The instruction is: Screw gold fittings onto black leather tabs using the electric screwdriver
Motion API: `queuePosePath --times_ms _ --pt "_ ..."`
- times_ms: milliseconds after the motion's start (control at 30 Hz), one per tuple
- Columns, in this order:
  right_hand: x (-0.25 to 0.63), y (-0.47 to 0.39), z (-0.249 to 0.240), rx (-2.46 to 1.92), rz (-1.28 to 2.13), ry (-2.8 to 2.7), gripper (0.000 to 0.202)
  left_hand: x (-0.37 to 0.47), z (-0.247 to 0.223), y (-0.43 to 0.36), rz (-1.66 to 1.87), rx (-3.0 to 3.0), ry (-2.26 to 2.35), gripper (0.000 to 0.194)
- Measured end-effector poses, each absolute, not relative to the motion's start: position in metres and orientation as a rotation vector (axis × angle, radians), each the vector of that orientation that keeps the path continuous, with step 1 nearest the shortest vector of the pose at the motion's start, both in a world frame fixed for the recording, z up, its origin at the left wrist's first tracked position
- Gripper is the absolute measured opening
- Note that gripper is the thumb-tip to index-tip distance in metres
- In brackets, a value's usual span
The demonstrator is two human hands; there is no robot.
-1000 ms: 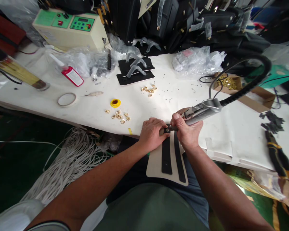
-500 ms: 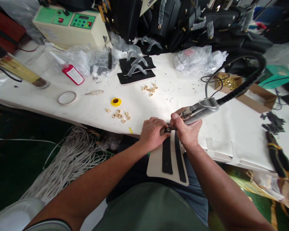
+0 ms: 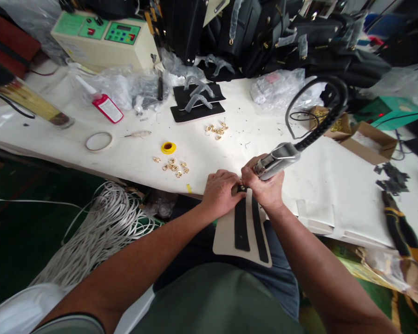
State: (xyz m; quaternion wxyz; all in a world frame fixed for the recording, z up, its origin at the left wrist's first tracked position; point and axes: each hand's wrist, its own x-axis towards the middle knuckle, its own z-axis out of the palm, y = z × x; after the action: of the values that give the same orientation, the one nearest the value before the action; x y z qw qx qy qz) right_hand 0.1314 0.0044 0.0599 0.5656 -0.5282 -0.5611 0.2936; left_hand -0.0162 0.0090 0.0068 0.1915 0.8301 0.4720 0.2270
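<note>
At the table's front edge, my left hand [image 3: 222,194] pinches the upper end of a beige panel with two black straps [image 3: 242,225]. Small metal fittings [image 3: 243,188] show at the strap's top, beside my fingertips. My right hand [image 3: 266,185] is wrapped round a silver pneumatic screwdriver [image 3: 278,161], which tilts up to the right with a black hose at its back. Its tip points at the fittings; my right fingers hide whether it touches them. The panel's lower part hangs past the edge over my lap.
Two groups of gold clasps [image 3: 174,166] lie left of my hands, near a yellow ring [image 3: 168,147]. Black pieces [image 3: 198,111] rest farther back. Cardboard boxes [image 3: 369,141], pliers [image 3: 400,222] and a green box [image 3: 386,111] are on the right. A red glue bottle [image 3: 107,109] lies left.
My right hand and the screwdriver have shifted slightly left, closer to my left hand. The black hose has swung left and its loop is narrower. My left hand keeps its hold.
</note>
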Motion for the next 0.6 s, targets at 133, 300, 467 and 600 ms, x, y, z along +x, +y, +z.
queuePosePath --times_ms 133,300,467,600 --pt "0.1313 0.0059 0.0577 -1.228 0.745 -1.302 0.022 -0.0148 0.0066 0.0086 0.619 2.330 1.333 0.028" --pt "0.1315 0.0083 0.0561 -1.213 0.791 -1.276 0.025 -0.0149 0.0103 0.0075 0.592 2.327 1.337 0.026" --pt "0.1331 0.0085 0.0540 -1.175 0.803 -1.253 0.026 -0.0136 0.0135 0.0073 0.593 2.313 1.345 0.026" --pt "0.1376 0.0085 0.0509 -1.136 0.810 -1.289 0.033 -0.0130 0.0126 0.0071 0.598 2.318 1.343 0.028"
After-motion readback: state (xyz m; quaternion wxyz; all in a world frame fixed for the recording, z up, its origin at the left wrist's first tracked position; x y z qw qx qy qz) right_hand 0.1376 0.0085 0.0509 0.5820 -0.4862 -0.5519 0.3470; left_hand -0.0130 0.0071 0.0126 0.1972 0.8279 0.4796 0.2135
